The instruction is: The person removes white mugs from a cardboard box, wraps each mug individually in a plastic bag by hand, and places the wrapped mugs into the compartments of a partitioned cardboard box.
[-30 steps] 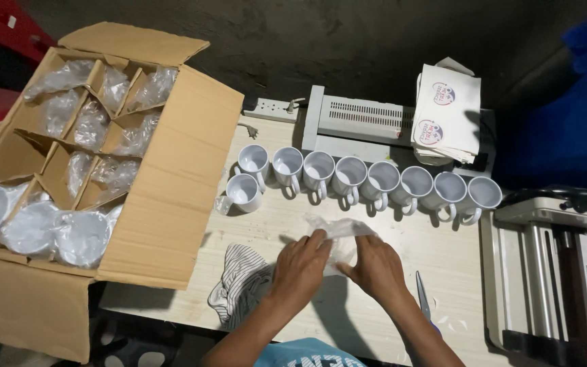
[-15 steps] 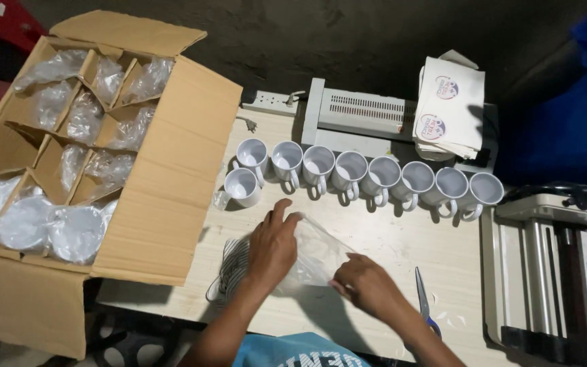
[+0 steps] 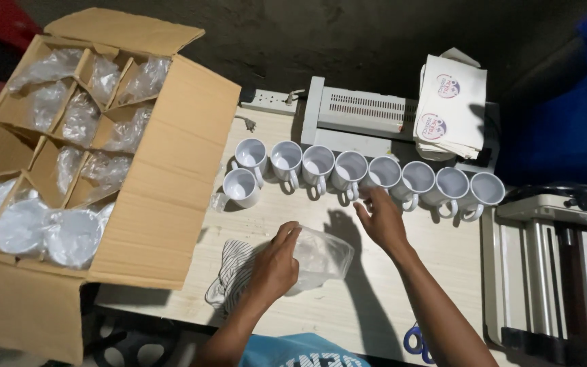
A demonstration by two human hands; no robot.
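Pale wood-grain worktop (image 3: 348, 306) under dim light, dark wall behind it. Left hand (image 3: 276, 261) is curled over a clear plastic bag (image 3: 321, 258), fingers closed on its near end; the bag lies crumpled on the worktop, just right of the hand, and part of it rests on a striped cloth (image 3: 229, 272) by the front edge. Right hand (image 3: 382, 221) is open, fingers spread, holding nothing; its fingertips are at the handle of a white mug (image 3: 383, 173), though I cannot tell if they touch it.

That mug stands in a row of eight white mugs (image 3: 351, 170) running left to right across the worktop, rims up, handles toward the person. One more mug (image 3: 241, 187) stands alone just in front of the row's left end. Between the two hands the worktop is bare save for the right arm's shadow.

Left of all this sits a big open cardboard box (image 3: 171, 170), flaps out, split by card dividers into cells; the far cells hold crumpled clear wrap, the near ones wrapped white mugs. Behind the row: a white power strip (image 3: 270, 102), a grey slotted machine (image 3: 361, 112), and a stack of white sheets (image 3: 453, 105) printed with round red-and-blue marks. At right stands a roller machine (image 3: 552, 272). Blue-handled scissors (image 3: 416, 340) lie at the front edge by the right forearm.
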